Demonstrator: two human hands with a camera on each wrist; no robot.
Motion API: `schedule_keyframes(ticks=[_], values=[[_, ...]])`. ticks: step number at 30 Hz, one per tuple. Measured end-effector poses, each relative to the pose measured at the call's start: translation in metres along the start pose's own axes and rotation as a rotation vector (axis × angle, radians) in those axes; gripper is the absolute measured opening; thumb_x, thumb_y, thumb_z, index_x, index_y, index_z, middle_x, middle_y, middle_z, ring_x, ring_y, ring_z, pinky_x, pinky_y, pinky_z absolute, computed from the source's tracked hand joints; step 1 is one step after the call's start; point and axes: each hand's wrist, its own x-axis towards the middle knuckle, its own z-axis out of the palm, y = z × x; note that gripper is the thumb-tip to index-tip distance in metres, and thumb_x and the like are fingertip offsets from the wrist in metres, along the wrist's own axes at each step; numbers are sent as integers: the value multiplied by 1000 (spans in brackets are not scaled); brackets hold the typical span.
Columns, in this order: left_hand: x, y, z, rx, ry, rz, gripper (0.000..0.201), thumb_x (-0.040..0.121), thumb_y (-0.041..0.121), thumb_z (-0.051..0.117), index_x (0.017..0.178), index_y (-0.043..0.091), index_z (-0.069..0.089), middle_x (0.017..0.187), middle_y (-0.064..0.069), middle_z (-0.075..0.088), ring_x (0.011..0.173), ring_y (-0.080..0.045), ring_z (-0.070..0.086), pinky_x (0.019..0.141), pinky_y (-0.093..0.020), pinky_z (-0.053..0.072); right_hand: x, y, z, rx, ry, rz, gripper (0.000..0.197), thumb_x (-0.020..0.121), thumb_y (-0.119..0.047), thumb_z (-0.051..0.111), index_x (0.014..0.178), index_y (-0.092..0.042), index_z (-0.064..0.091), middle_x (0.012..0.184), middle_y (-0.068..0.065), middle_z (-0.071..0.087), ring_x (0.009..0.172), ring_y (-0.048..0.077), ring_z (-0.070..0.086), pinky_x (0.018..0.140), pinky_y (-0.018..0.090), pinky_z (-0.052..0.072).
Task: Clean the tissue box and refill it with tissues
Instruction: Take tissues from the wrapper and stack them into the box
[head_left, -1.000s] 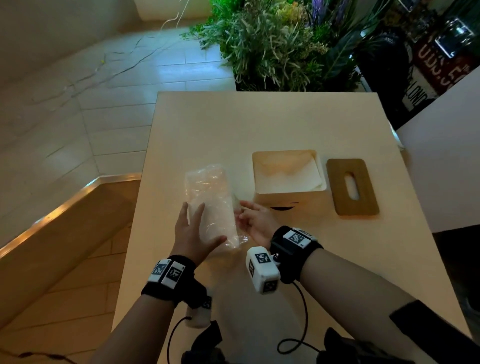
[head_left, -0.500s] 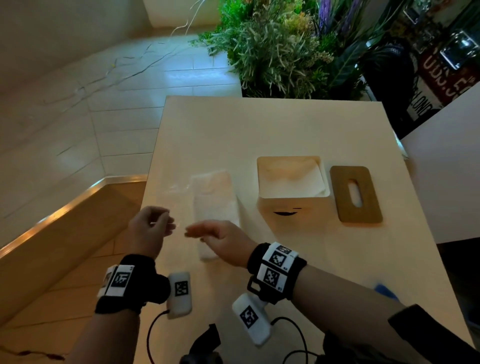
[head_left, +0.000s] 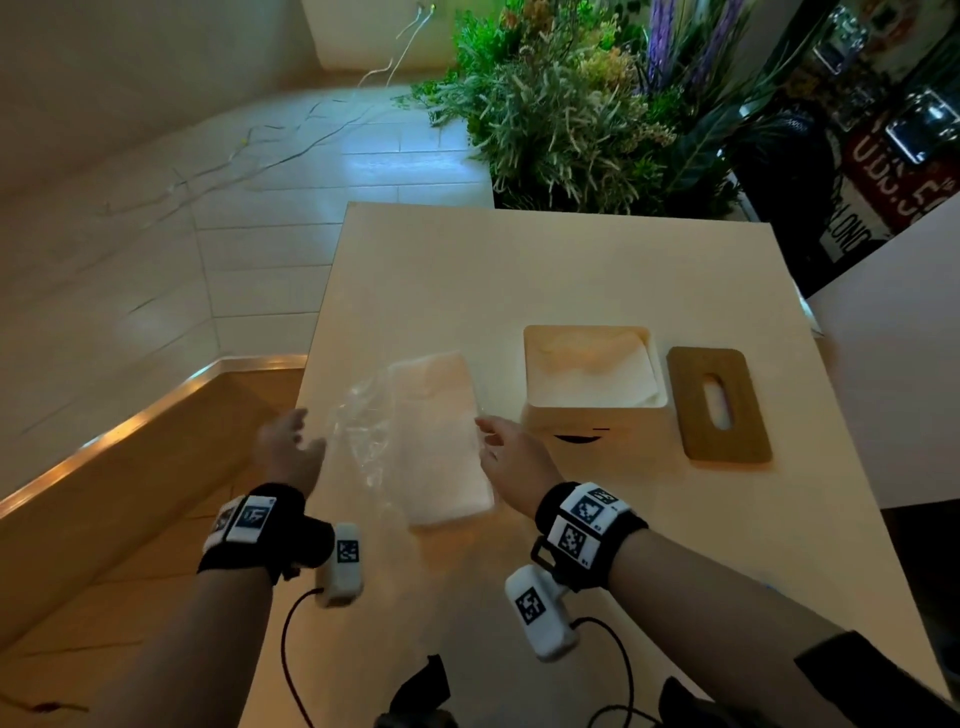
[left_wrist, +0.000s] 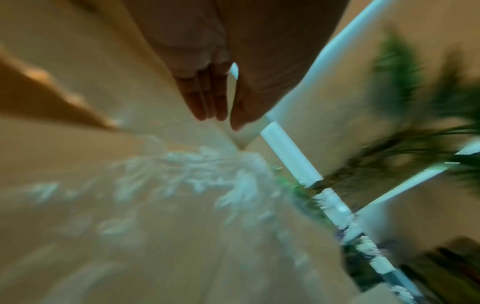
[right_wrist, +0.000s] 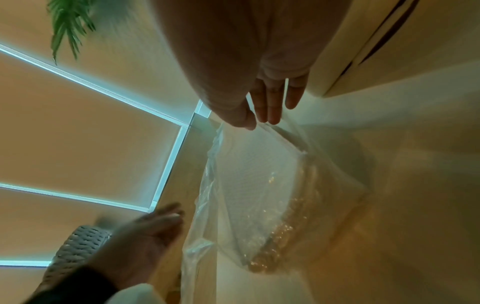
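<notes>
A stack of white tissues (head_left: 441, 436) lies on the table, its clear plastic wrapper (head_left: 363, 431) peeled open to the left. My right hand (head_left: 488, 441) is at the stack's right edge. In the right wrist view its thumb and fingers (right_wrist: 267, 111) pinch the wrapper's (right_wrist: 259, 185) rim. My left hand (head_left: 298, 436) hovers open just left of the wrapper, fingers (left_wrist: 207, 102) straight and holding nothing. The open tissue box (head_left: 587, 441) stands to the right with white tissues inside. Its wooden slotted lid (head_left: 691, 415) lies flat beside it.
The pale table (head_left: 571, 270) ends close to my left hand, with a tiled floor (head_left: 156, 260) and a wooden ledge (head_left: 130, 457) below. Plants (head_left: 571, 114) stand beyond the far edge. A second white surface (head_left: 893, 364) adjoins on the right.
A second ago both hands held the tissue pack. The left hand then pulled away left, curled, and is now open near the wrapper. The right hand has moved to the pack's right edge.
</notes>
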Motion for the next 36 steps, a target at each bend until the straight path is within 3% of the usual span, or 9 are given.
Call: schedule_keyframes(ticks=[3,6,8,9,16,21,26,32,36], values=[[-23,38,-32,-75,184,360,29,84,-3,55,112,2,60,104,-8,61,90,-16,58,81,-20,48,7,-6,-2,15,-34,75,47,92,-10,49,138,-11,41,139,10,50,124,22,50,102,31,41],[-65,77,-32,-399,-268,329,27,86,-4,51,103,13,64,96,3,67,85,-3,64,79,-13,51,15,-11,-3,11,-77,120,47,91,-14,51,137,-11,42,138,9,51,123,25,51,103,35,42],[-82,77,-9,-331,-630,212,26,89,0,51,104,17,64,102,1,67,92,-8,63,85,-20,52,20,-14,-2,2,-93,121,42,90,-15,55,131,-12,47,131,10,57,116,25,56,97,35,45],[-84,67,4,-202,-663,185,25,89,3,51,107,17,64,106,0,66,96,-11,62,90,-22,50,22,-14,-2,-13,-94,122,42,89,-15,58,129,-12,48,129,10,58,113,25,57,95,34,46],[-70,38,29,-214,-204,-15,29,86,0,53,113,3,62,114,-19,66,91,-26,64,90,-40,51,21,-5,2,-148,-106,114,48,83,-7,63,129,-11,48,123,14,52,112,30,54,95,35,45],[-62,60,33,-194,-196,-32,41,89,7,51,129,3,49,131,-16,56,119,-27,52,100,-32,38,23,-7,3,56,-24,152,44,83,-9,65,126,-12,55,108,5,60,95,18,58,82,27,46],[-50,66,39,-156,-280,-146,48,90,13,49,136,5,38,132,-17,53,118,-30,52,100,-40,41,31,-10,2,224,-2,267,41,85,-17,66,123,-6,57,111,10,66,101,23,61,91,33,49],[-40,65,39,-213,-264,-120,30,86,18,59,110,2,59,111,-17,64,102,-30,58,86,-35,45,31,-10,4,253,-20,262,28,83,-8,61,111,-11,55,103,4,62,99,23,60,87,33,49],[-36,66,40,-389,-261,-210,55,75,24,72,120,6,46,111,-11,58,103,-28,56,92,-44,48,26,-14,3,338,-23,223,35,82,-8,59,116,-10,51,102,1,59,94,17,58,80,28,48]])
